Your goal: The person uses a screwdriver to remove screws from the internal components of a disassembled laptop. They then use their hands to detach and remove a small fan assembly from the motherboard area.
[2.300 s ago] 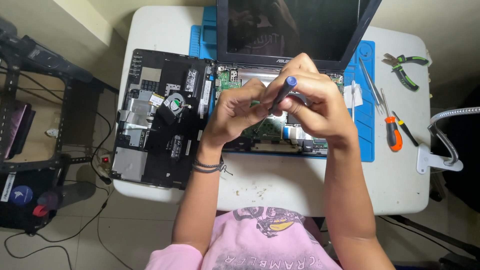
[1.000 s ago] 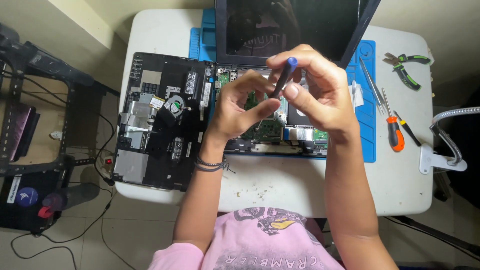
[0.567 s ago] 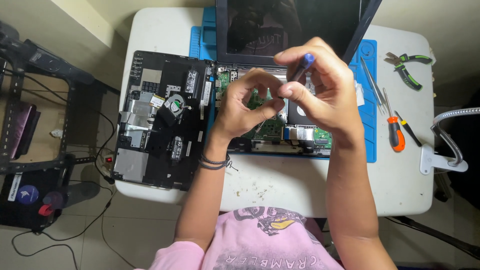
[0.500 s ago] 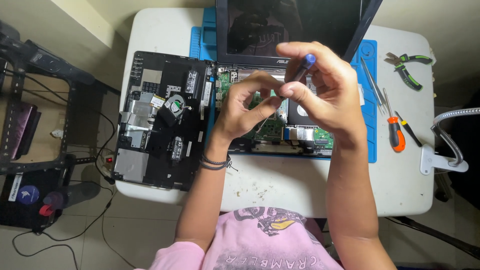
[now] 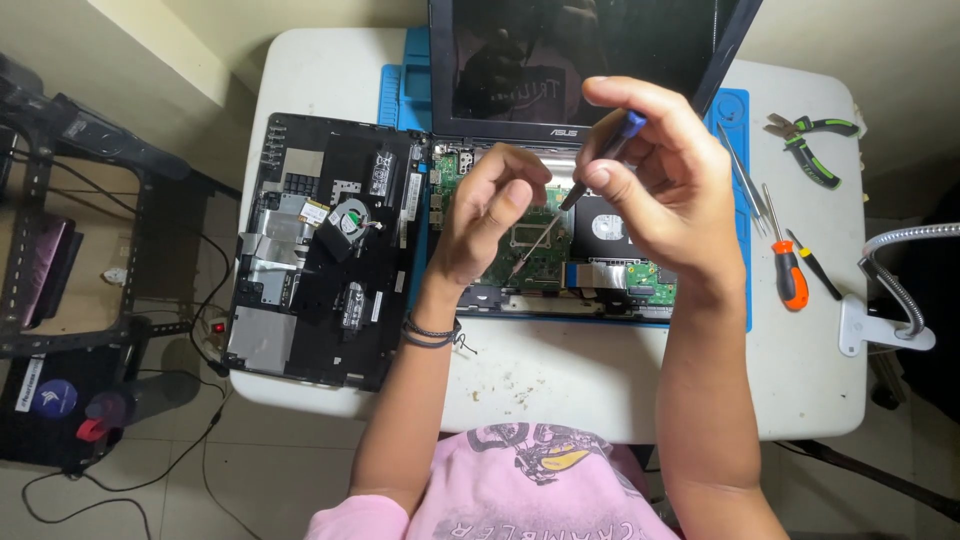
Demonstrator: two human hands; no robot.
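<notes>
Head view: the right hand [image 5: 665,185] is closed around a slim screwdriver with a blue cap [image 5: 605,155], pinched between thumb and fingers and tilted, above an opened laptop's green circuit board [image 5: 535,260]. The left hand [image 5: 485,215] hovers just beside the tool's tip, fingers curled loosely and holding nothing visible. A detached black laptop base cover [image 5: 320,250] lies to the left on the white table [image 5: 560,370]

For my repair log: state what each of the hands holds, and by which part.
Right hand holds a screwdriver by its blue-capped handle, fingertips around it. Left hand holds nothing that can be seen.
</notes>
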